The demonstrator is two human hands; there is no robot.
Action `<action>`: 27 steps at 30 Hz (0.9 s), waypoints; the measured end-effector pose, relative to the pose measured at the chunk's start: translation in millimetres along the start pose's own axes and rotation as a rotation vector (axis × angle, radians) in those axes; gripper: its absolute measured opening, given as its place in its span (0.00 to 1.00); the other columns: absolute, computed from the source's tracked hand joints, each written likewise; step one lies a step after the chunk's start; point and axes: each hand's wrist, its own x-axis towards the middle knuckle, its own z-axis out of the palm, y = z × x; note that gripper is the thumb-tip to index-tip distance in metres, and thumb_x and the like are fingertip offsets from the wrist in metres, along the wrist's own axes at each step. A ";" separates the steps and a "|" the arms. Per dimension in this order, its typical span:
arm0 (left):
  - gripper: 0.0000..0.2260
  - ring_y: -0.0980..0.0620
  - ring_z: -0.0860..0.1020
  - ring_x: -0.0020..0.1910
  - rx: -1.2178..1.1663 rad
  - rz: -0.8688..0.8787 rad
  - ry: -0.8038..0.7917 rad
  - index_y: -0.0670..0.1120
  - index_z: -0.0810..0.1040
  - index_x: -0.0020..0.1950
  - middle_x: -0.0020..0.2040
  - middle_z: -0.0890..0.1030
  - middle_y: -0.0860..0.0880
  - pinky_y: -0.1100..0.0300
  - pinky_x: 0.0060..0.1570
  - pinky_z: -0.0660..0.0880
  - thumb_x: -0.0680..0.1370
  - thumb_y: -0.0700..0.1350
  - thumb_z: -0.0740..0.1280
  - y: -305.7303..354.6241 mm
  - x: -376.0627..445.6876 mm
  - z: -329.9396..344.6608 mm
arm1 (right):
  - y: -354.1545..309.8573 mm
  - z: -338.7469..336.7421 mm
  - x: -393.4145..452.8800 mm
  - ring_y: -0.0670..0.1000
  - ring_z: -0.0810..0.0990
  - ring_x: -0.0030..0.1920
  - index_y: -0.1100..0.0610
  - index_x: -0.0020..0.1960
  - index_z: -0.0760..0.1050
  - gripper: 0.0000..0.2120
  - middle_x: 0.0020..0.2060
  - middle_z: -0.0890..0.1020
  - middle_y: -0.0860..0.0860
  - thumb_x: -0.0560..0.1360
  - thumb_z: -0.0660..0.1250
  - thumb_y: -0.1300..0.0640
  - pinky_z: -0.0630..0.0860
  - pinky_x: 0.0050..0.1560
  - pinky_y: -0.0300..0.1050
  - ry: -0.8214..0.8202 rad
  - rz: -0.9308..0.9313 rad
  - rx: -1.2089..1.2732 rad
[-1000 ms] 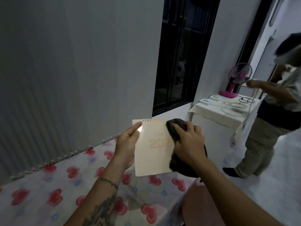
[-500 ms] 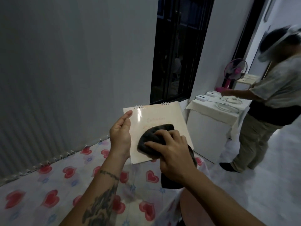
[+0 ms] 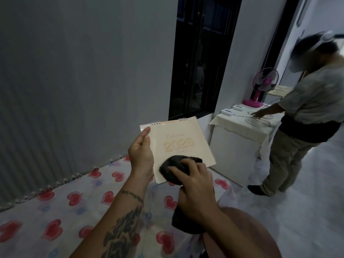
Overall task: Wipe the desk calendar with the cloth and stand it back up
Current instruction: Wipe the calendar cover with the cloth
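Note:
A cream desk calendar (image 3: 178,140) with spiral rings along its top edge and a pale year print is held up in the air above the table. My left hand (image 3: 141,155) grips its left edge, thumb on the front. My right hand (image 3: 193,189) presses a bunched dark cloth (image 3: 175,169) against the calendar's lower front corner. The rest of the cloth hangs down below my right wrist.
A table with a heart-patterned cloth (image 3: 74,200) lies below my hands, against a grey wall. A second small white table (image 3: 240,138) with cables and a pink fan (image 3: 260,86) stands at the right. Another person (image 3: 301,116) stands there. A brown round seat (image 3: 247,231) shows at the bottom.
My right hand slid the cloth from the calendar's upper right down across its face to the bottom edge. The year print is now uncovered. My left hand kept its hold.

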 end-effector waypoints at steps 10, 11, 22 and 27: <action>0.15 0.48 0.85 0.48 -0.065 -0.041 -0.037 0.58 0.87 0.49 0.53 0.85 0.51 0.53 0.41 0.83 0.83 0.42 0.63 6.8 -3.7 -16.9 | 59.6 -12.6 36.9 0.53 0.64 0.60 0.43 0.65 0.75 0.28 0.66 0.71 0.49 0.69 0.62 0.64 0.65 0.55 0.52 0.060 0.199 0.037; 0.15 0.50 0.85 0.44 -0.075 -0.050 -0.048 0.58 0.87 0.50 0.52 0.86 0.51 0.55 0.38 0.83 0.83 0.42 0.63 6.5 -6.2 -15.9 | 59.6 -14.4 43.4 0.54 0.64 0.61 0.43 0.66 0.74 0.28 0.67 0.71 0.49 0.69 0.62 0.63 0.65 0.56 0.53 0.074 0.222 0.019; 0.16 0.50 0.84 0.54 -0.084 0.014 -0.126 0.59 0.87 0.52 0.58 0.85 0.52 0.53 0.50 0.82 0.83 0.40 0.62 14.6 -15.0 -10.6 | 33.5 -14.5 33.5 0.51 0.64 0.63 0.38 0.62 0.73 0.21 0.68 0.67 0.44 0.70 0.57 0.48 0.65 0.59 0.50 -0.028 -0.158 0.108; 0.17 0.57 0.84 0.49 -0.006 0.047 -0.181 0.60 0.86 0.50 0.51 0.87 0.57 0.63 0.45 0.81 0.82 0.39 0.63 14.9 -20.1 -10.3 | 56.3 -22.7 62.3 0.53 0.65 0.61 0.44 0.65 0.74 0.25 0.65 0.70 0.49 0.69 0.63 0.60 0.67 0.61 0.55 0.145 0.143 0.143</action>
